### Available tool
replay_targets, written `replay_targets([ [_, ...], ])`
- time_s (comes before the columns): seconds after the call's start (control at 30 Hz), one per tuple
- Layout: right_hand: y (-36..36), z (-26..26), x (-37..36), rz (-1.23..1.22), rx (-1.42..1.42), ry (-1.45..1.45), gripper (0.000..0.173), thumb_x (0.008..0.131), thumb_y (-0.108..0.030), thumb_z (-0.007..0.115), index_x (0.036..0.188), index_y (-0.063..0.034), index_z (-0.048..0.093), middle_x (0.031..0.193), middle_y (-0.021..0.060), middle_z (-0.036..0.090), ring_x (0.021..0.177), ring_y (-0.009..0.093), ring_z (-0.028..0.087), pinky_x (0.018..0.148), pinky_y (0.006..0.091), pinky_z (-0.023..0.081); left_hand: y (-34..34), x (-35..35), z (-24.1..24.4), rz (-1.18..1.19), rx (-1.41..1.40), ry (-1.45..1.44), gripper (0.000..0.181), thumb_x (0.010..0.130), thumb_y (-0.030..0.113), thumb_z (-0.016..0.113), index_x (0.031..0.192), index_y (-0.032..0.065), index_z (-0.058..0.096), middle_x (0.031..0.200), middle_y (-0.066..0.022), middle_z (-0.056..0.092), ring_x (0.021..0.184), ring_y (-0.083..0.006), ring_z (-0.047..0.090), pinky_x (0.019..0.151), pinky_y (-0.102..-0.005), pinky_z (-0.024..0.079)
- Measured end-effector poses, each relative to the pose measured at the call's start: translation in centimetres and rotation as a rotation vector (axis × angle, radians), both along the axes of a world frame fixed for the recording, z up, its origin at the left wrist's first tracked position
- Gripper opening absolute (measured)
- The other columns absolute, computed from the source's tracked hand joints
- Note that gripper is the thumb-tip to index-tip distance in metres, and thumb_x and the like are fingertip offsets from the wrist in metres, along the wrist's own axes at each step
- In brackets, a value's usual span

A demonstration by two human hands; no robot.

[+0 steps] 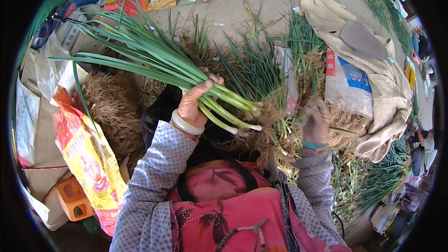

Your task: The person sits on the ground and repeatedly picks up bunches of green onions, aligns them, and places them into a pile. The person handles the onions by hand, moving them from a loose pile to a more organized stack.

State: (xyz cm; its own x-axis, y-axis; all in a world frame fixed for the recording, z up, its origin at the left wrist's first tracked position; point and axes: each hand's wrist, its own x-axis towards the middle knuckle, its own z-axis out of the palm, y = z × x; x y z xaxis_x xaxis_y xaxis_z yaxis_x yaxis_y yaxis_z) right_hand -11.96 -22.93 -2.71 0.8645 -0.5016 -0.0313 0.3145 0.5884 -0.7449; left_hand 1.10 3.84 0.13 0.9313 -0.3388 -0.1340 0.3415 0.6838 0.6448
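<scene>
My left hand (196,103), with a pale bangle at its wrist, is closed around a bunch of green onions (168,59). Their long green leaves point to the upper left, and their white root ends lie to the right of the hand. My right hand (315,117), a teal band at its wrist, is raised to the right of those roots, apart from the bunch. It is blurred, its fingers look curled, and whether it holds anything is unclear. More green onions (253,66) with roots lie on the ground beyond and between my hands.
At left are a heap of dry roots (110,112), a red and yellow sack (92,168) and an orange plastic crate (74,197). A tan cloth (381,77) drapes over a printed woven sack (346,87) at right. People (420,150) sit at the far right edge, near more onions (385,175).
</scene>
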Motion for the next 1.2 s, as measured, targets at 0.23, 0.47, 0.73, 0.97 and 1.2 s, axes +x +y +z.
replay_targets([
  [0.23, -13.7, -8.0, -21.1, 0.176, -1.003, 1.128, 0.015, 0.077, -0.002, 0.056, 0.090, -0.0059, 0.063, 0.097, 0.0100, 0.061, 0.079, 0.016, 0.061, 0.062, 0.0264, 0.051, 1.3, 0.7, 0.5, 0.010, -0.155, 0.037, 0.027, 0.078, 0.003, 0.060, 0.103, 0.0077, 0.049, 0.089, -0.0047, 0.055, 0.094, -0.0219, 0.051, 0.091, -0.0393, 0.040],
  [0.47, -1.3, 1.1, -6.9, -0.156, -1.059, 0.321, 0.021, 0.080, 0.008, 0.053, 0.094, -0.0052, 0.062, 0.091, 0.0096, 0.062, 0.085, 0.017, 0.059, 0.076, 0.0260, 0.050, 1.0, 0.0, 0.9, -0.007, -0.118, 0.047, 0.029, 0.076, 0.002, 0.062, 0.102, 0.0080, 0.049, 0.089, -0.0057, 0.056, 0.093, -0.0231, 0.052, 0.089, -0.0387, 0.041],
  [0.73, 7.3, 7.2, 4.4, 0.404, -1.466, -0.044, 0.011, 0.076, 0.006, 0.057, 0.085, -0.0003, 0.061, 0.076, 0.0084, 0.061, 0.073, 0.018, 0.058, 0.066, 0.0272, 0.045, 1.8, -1.0, 2.2, -0.027, -0.109, -0.005, 0.032, 0.075, 0.003, 0.063, 0.103, 0.0091, 0.049, 0.090, -0.0063, 0.056, 0.094, -0.0231, 0.052, 0.091, -0.0401, 0.040],
  [0.97, 6.8, 3.9, 4.4, 0.344, -1.057, 0.035, 0.014, 0.080, 0.005, 0.054, 0.090, -0.0023, 0.061, 0.078, 0.0048, 0.061, 0.065, 0.012, 0.055, 0.058, 0.0232, 0.044, 2.0, -0.8, 2.7, -0.026, -0.123, -0.017, 0.033, 0.075, 0.004, 0.063, 0.105, 0.0085, 0.047, 0.090, -0.0064, 0.055, 0.094, -0.0231, 0.052, 0.092, -0.0403, 0.039],
  [1.2, 4.2, 5.5, 3.6, 0.271, -0.759, 0.180, 0.014, 0.085, -0.002, 0.052, 0.094, -0.0019, 0.063, 0.073, 0.0017, 0.056, 0.061, 0.007, 0.051, 0.053, 0.0191, 0.042, 2.3, -0.4, 1.4, 0.041, -0.069, 0.041, 0.028, 0.076, 0.004, 0.064, 0.100, 0.0067, 0.050, 0.087, -0.0078, 0.055, 0.094, -0.0245, 0.052, 0.090, -0.0384, 0.040],
])
